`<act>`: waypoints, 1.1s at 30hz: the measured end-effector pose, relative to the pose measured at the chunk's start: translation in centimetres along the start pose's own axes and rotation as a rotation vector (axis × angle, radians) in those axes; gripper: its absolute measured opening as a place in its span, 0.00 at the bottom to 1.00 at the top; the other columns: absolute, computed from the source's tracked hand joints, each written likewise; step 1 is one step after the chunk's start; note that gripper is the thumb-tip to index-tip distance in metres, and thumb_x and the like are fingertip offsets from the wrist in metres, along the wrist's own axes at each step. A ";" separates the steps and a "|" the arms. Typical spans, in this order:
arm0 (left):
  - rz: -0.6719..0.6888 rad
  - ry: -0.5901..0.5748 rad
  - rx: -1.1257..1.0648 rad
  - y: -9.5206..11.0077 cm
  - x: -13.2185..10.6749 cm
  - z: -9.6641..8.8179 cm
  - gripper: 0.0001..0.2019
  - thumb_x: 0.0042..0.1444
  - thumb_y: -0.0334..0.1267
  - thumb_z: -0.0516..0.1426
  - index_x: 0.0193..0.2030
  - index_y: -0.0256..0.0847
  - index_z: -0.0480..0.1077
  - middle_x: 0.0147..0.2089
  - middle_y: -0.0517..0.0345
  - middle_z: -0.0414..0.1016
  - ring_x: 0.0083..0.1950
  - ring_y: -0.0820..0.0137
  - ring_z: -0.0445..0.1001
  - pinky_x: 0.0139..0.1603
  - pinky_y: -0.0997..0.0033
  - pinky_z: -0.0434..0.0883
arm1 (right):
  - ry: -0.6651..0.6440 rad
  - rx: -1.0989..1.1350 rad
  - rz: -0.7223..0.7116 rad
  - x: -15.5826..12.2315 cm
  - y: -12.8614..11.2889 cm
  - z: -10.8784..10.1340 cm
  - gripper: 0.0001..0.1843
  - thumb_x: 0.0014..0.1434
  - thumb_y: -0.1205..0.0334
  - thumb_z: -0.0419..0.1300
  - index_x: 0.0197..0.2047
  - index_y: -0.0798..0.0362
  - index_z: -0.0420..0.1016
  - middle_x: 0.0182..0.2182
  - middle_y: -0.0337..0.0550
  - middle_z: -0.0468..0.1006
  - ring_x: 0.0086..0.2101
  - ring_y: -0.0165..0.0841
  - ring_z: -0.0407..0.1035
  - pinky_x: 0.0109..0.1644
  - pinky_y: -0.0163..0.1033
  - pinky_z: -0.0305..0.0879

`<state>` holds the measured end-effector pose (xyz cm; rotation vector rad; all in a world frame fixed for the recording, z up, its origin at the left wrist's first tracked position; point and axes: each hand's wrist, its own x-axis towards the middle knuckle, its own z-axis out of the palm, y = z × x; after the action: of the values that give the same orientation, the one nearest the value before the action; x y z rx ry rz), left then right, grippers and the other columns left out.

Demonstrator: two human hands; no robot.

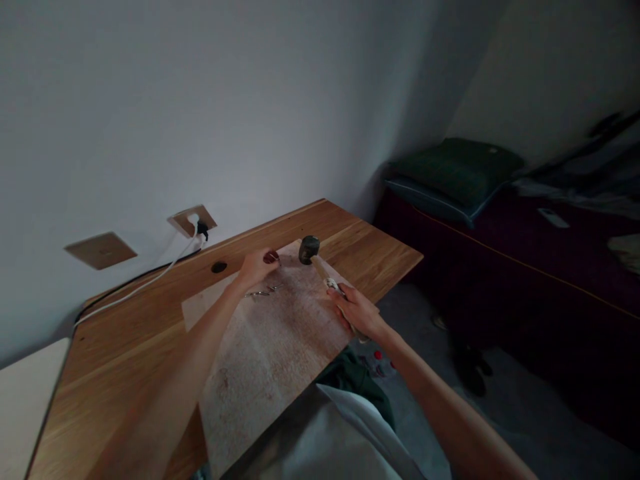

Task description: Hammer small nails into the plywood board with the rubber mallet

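My right hand is wrapped round the pale handle of a rubber mallet. The mallet's dark head is at the far end, over the upper right of a mottled light-brown sheet. My left hand is at the sheet's far edge, its fingers drawn together in a pinch. A small round dark-reddish thing shows by those fingertips, with a thin shiny piece beside it. What exactly the fingers grip is too small to tell. Several slim metal pieces lie on the sheet just below my left hand.
The wooden desk stands against a wall with a socket, plugs and a white cable. A round black cable hole is in the desktop. At right is a dark-red bed with a green pillow; bottles stand below.
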<state>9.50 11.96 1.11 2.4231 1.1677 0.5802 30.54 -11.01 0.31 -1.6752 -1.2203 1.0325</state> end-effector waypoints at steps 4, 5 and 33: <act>0.015 0.008 0.050 0.0 0.0 1.3 0.09 0.53 0.35 0.59 0.39 0.41 0.80 0.39 0.50 0.83 0.43 0.58 0.81 0.46 0.65 0.74 | -0.017 0.034 -0.002 0.0 0.0 -0.1 0.18 0.73 0.45 0.52 0.34 0.47 0.60 0.17 0.28 0.66 0.13 0.24 0.59 0.16 0.28 0.56; 0.024 0.002 0.055 -0.1 -0.1 1.4 0.09 0.52 0.35 0.59 0.39 0.41 0.80 0.39 0.50 0.83 0.42 0.58 0.81 0.46 0.66 0.74 | -0.022 0.040 -0.003 0.0 0.0 -0.1 0.19 0.73 0.45 0.53 0.34 0.47 0.60 0.17 0.27 0.66 0.13 0.24 0.59 0.16 0.28 0.55; 0.031 0.072 -0.028 0.0 0.3 0.9 0.09 0.56 0.36 0.59 0.41 0.41 0.80 0.41 0.53 0.84 0.41 0.61 0.81 0.46 0.67 0.75 | -0.037 -0.009 0.000 0.9 -0.3 -0.3 0.18 0.74 0.48 0.52 0.34 0.48 0.62 0.17 0.28 0.66 0.14 0.25 0.60 0.18 0.29 0.56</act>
<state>10.09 12.03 0.43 2.4189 1.1439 0.6941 30.91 -10.14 0.59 -1.6698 -1.2502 1.0642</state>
